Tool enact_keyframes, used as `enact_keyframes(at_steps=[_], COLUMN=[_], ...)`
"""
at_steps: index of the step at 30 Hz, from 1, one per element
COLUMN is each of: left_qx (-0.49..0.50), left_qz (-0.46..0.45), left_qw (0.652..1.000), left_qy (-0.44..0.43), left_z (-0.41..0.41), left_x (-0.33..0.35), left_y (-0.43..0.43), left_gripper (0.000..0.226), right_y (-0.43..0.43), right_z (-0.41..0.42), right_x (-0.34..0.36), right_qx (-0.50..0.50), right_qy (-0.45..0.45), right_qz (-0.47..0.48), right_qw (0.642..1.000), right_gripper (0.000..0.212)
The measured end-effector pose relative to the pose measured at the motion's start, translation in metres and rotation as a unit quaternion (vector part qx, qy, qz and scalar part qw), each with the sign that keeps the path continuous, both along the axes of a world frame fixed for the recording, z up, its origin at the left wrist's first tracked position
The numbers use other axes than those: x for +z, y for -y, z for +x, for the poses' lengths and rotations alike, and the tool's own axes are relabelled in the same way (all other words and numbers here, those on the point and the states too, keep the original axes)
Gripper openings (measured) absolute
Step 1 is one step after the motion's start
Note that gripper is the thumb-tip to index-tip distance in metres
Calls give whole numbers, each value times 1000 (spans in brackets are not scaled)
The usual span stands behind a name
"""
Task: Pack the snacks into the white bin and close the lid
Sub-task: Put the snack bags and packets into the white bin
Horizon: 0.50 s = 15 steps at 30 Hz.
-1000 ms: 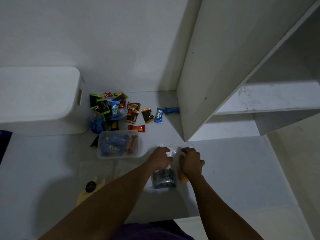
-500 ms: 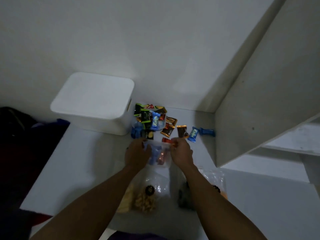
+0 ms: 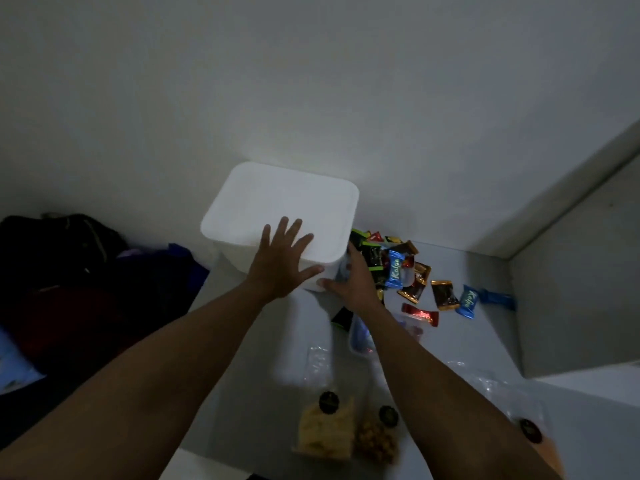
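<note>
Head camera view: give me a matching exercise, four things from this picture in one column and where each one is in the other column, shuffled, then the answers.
Things
1. left hand
2. right hand
3. loose wrapped candies
4. clear snack bags

Places
A. at the near edge of the table
B. flat on the lid of the white bin, fingers spread
C. heaped on the table just right of the bin
D. against the bin's right side

Pairs: 1-B, 2-D, 3-C, 4-A
</note>
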<state>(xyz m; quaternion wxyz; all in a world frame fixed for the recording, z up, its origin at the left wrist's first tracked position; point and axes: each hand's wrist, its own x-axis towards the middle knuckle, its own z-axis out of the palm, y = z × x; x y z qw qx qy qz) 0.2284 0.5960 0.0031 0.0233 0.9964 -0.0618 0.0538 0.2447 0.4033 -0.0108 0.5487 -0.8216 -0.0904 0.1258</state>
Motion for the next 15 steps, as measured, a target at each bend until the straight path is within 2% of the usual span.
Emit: enact_keyframes(at_steps=[3, 5, 7, 11, 15], left_qx=[-51, -73, -83, -92, -71], left_qz=[-12, 2, -1, -42, -135], left_qw=[998, 997, 997, 992, 976], left_qy=[-21, -24, 3, 70, 157], left_z=[16, 22, 25, 29, 30], left_x=[-3, -6, -6, 2, 27], left_y=[-14, -20, -22, -23, -28], left_gripper=[91, 89, 81, 69, 65], right_y=[-20, -25, -28, -30, -35], right_z=[5, 10, 8, 6, 7], right_x=[-12, -22, -25, -25, -23], right_qx=[-52, -73, -91, -107, -115], right_qy=[15, 17, 21, 18, -16], right_qz=[24, 23, 17, 3, 2], right_qw=[998, 997, 995, 994, 993], right_gripper=[95, 102, 99, 74, 73])
